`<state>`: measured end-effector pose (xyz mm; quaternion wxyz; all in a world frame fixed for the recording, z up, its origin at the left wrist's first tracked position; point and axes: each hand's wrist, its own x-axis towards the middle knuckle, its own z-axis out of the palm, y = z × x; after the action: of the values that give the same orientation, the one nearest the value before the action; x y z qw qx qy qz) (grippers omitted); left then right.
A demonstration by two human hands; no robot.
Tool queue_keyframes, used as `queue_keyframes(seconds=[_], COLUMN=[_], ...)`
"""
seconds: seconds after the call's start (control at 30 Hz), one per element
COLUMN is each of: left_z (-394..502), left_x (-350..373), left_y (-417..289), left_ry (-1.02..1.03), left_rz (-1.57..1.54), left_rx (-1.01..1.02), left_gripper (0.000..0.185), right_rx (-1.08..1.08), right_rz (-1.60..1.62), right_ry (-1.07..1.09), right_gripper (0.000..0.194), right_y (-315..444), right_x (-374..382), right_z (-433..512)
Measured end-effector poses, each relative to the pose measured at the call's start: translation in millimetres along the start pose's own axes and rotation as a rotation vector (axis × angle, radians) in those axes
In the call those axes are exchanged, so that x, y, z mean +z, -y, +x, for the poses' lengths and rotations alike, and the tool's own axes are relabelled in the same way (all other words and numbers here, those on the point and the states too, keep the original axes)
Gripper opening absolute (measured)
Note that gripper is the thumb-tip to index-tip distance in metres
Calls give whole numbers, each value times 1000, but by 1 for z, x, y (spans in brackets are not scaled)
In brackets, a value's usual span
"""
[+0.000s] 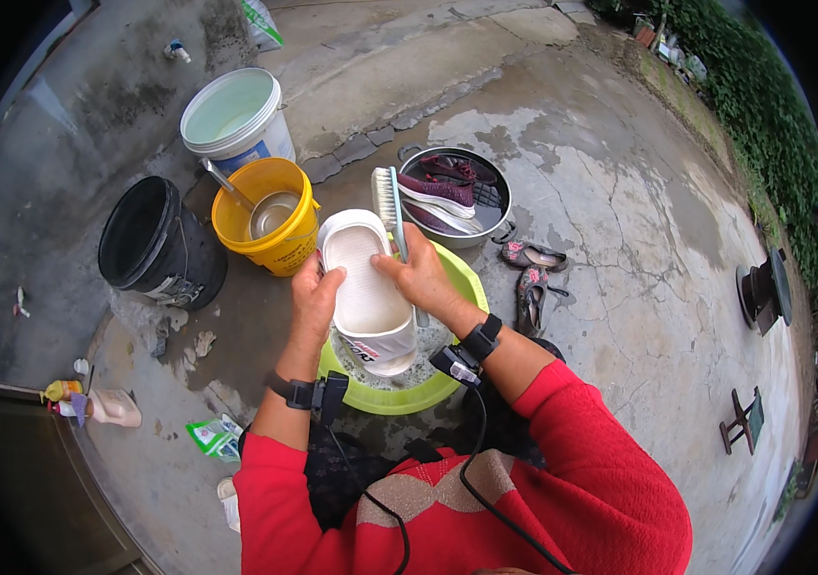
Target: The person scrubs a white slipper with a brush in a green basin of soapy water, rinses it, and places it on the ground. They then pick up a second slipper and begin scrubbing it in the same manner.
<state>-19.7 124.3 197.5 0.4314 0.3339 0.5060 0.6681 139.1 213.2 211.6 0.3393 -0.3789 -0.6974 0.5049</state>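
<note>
Both hands hold a white slide slipper [362, 277] with its insole facing up, over a lime-green basin [423, 399] of sudsy water [438, 334]. My left hand [313, 291] grips the slipper's left edge, thumb on the insole. On the other edge, my right hand [416, 269] pinches the slipper with its thumb. That hand also holds a scrubbing brush [385, 194] with a pale blue handle, bristles upward and facing left. Dark lettering shows on the slipper's strap. The fingers beneath the slipper are hidden.
A metal pot [506, 194] holding maroon sneakers [445, 194] and dark floral shoes [532, 287] lie beyond the basin. A yellow bucket [283, 251] with a metal ladle [272, 215], a black bucket [193, 251] and a white bucket [272, 129] stand leftward. Wrist cables hang across my body.
</note>
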Motion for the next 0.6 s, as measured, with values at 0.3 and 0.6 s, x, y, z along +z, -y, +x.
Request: queue_keyframes(seconds=[0.3, 0.6], left_z=[3, -4], left_x=[-3, 1], left_y=[0, 4], left_ry=[27, 31], left_rz=[68, 84], left_rx=[-17, -27], left_gripper=[45, 32], right_rx=[-16, 103], right_rz=[-67, -120], right_ry=[-9, -4], right_gripper=[60, 71], right_y=[1, 3], right_x=[-1, -5], right_z=[0, -1])
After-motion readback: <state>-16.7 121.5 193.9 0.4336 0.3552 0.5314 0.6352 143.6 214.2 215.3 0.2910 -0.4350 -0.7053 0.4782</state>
